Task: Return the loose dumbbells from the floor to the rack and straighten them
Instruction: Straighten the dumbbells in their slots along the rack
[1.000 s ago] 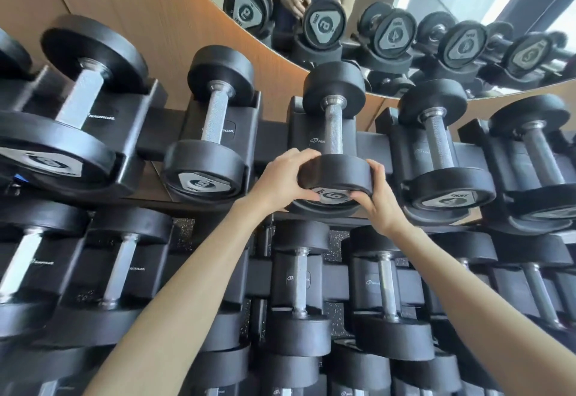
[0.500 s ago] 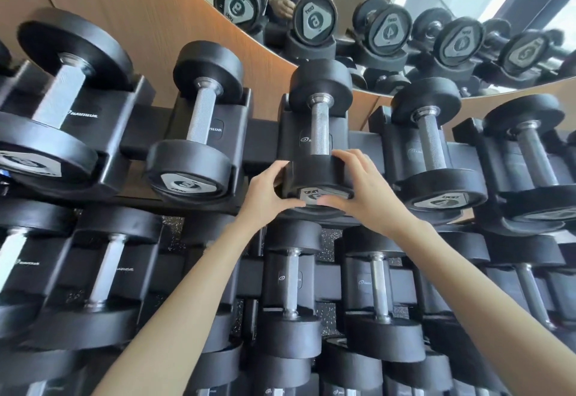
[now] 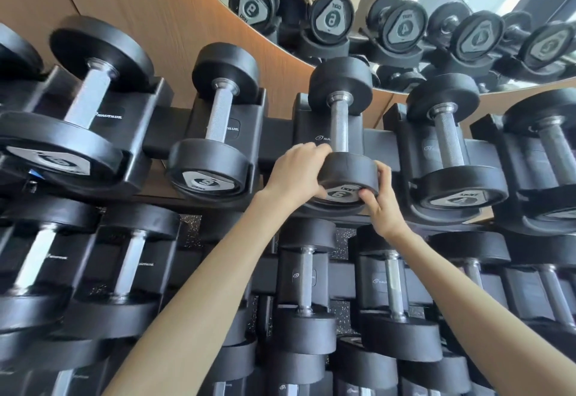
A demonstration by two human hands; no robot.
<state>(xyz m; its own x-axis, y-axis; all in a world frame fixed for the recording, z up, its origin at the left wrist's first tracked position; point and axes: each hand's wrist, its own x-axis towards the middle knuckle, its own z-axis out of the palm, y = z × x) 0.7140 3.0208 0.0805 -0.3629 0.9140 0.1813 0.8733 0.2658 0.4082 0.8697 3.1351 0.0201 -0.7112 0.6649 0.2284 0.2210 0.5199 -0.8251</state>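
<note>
Though perhaps seated, dumbbell (image 3: 340, 129) between grips (image 3: 296, 175) (image 3: 386, 205).

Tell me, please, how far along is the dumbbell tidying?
Done: every top-row cradle of the rack in view holds a dumbbell. In hand: the left hand and right hand grip the near head of the 6 dumbbell, lying in its cradle, probably straightening it. Left: unclear; the floor is mostly hidden.

Top tier, as we log it: every visible cradle filled. 6 dumbbell (image 3: 339, 127) sits between left neighbour dumbbell (image 3: 218, 115) and 4 dumbbell (image 3: 448, 143), slim gaps between heads. Wood panel (image 3: 156, 15) backs rear heads. Open room above handles.
</note>
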